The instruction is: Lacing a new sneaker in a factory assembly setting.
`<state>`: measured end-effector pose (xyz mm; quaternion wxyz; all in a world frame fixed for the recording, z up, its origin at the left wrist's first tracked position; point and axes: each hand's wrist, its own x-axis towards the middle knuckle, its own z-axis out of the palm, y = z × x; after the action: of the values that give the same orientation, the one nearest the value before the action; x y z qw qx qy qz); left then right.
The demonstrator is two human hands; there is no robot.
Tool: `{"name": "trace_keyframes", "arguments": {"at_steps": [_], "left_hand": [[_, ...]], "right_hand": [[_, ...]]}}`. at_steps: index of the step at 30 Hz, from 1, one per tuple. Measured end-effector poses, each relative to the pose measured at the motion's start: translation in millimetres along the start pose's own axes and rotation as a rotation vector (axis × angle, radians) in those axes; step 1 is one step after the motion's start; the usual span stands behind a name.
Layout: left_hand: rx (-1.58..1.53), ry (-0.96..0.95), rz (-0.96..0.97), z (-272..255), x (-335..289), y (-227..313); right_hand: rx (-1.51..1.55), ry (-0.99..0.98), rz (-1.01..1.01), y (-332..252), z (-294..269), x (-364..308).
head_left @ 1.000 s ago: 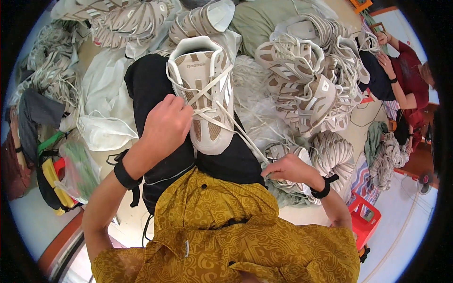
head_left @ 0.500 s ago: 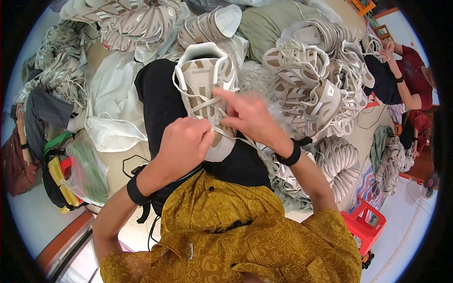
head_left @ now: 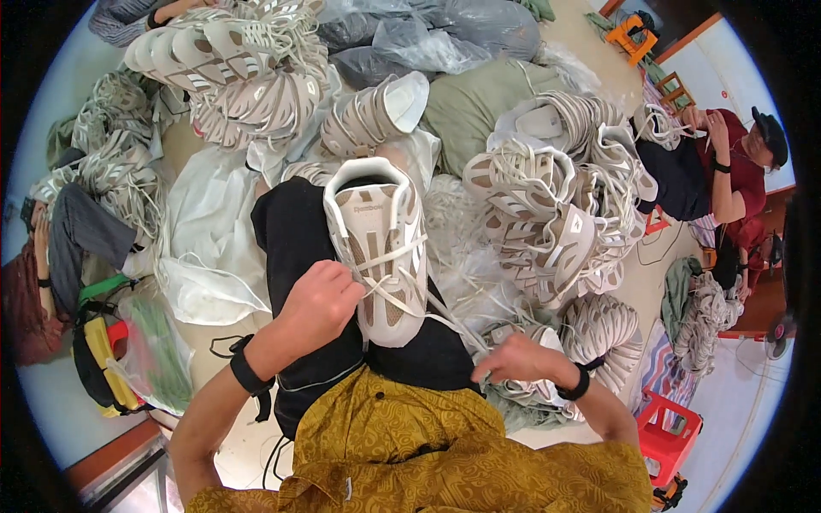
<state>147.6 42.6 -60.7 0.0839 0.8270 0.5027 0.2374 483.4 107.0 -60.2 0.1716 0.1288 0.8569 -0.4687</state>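
The floor around the person was covered by heaps of pale shoe uppers (head_left: 547,214), stacked in curved rows on the right and at the upper left, with clear and grey plastic bags (head_left: 428,43) piled at the top and a white sheet of plastic (head_left: 205,239) spread on the left. A second person in a red top (head_left: 735,171) was seated at the right edge, well apart from the work. A red plastic stool (head_left: 663,427) was seen at the lower right, and a yellow and green bag (head_left: 103,359) at the lower left.

A beige and white sneaker (head_left: 380,248) was laid on the person's lap, over the black trousers, with its toe pointed toward the body and its opening turned away. Its white lace (head_left: 449,321) was stretched from the eyelets toward the lower right.

The left hand (head_left: 321,299) was closed against the left side of the sneaker, its fingers pinched together on the lacing. The right hand (head_left: 517,359) was held just below and to the right of the toe, its fingers closed on the taut end of the lace. Black bands were worn on both wrists.
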Motion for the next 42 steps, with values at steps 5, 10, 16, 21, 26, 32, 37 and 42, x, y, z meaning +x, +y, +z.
{"name": "trace_keyframes", "arguments": {"at_steps": [5, 10, 16, 21, 26, 32, 37, 42], "left_hand": [[-0.07, 0.034, -0.024, 5, 7, -1], [-0.152, 0.062, -0.045, 4, 10, 3], [-0.127, 0.05, -0.054, 3, 10, 8], [-0.137, 0.054, -0.043, 3, 10, 8], [-0.152, 0.054, -0.107, 3, 15, 8], [-0.157, -0.005, -0.141, 2, 19, 9], [-0.171, -0.032, -0.191, 6, 14, 3], [-0.266, -0.024, -0.234, 5, 13, -3]], "right_hand": [[-0.259, -0.164, 0.337, 3, 33, -25], [-0.44, 0.51, 0.081, -7, -5, -6], [-0.231, 0.957, -0.134, -31, -56, 64], [-0.265, 0.896, -0.01, -27, -51, 128], [0.055, 0.844, -0.044, -14, -49, 130], [0.294, 0.7, -0.174, -16, -57, 121], [0.602, 0.519, -0.165, -16, -60, 118], [0.893, 0.315, -0.099, -22, -61, 112]]}}
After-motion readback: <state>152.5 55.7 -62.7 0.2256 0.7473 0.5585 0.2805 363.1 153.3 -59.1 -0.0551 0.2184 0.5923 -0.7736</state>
